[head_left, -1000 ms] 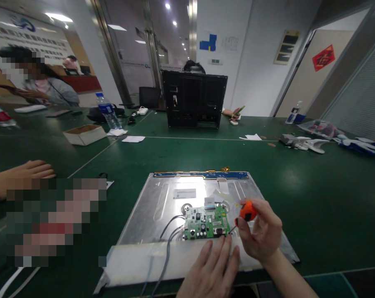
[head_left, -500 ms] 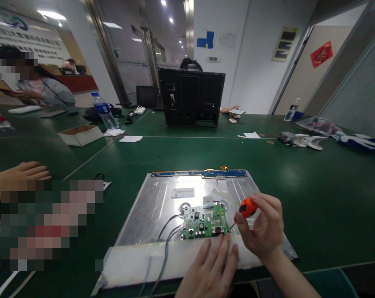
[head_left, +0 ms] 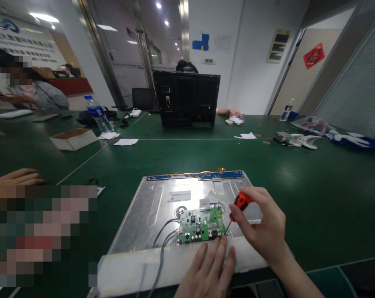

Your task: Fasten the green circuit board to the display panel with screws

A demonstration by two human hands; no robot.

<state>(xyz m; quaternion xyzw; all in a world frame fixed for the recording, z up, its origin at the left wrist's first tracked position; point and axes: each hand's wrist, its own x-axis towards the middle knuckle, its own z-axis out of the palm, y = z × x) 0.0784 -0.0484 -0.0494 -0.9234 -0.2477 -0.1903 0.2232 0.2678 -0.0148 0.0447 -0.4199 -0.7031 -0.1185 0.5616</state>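
A green circuit board [head_left: 192, 228] lies on the metal back of a display panel [head_left: 137, 217] in front of me. My right hand [head_left: 266, 225] holds a small orange-and-black screwdriver [head_left: 242, 201] between thumb and fingers. Its shaft slants down to the board's lower right corner, where the tip is too small to make out. My left hand [head_left: 206, 267] lies flat across the white strip [head_left: 122, 269] along the panel's near edge, fingers stretched out and fingertips at the board's lower edge. Grey cables [head_left: 161, 258] run from the board's left side.
Across the green table [head_left: 305, 207] stands a black monitor [head_left: 187, 99] with a person behind it. At left are another person's hand [head_left: 19, 177], an open cardboard box [head_left: 73, 140] and a water bottle [head_left: 97, 114]. Gloves [head_left: 302, 141] lie at the far right.
The screwdriver stands more upright, and my right hand's fingers have shifted round its handle. My left hand stays on the strip. The whole view has swung slightly, moving the scene left.
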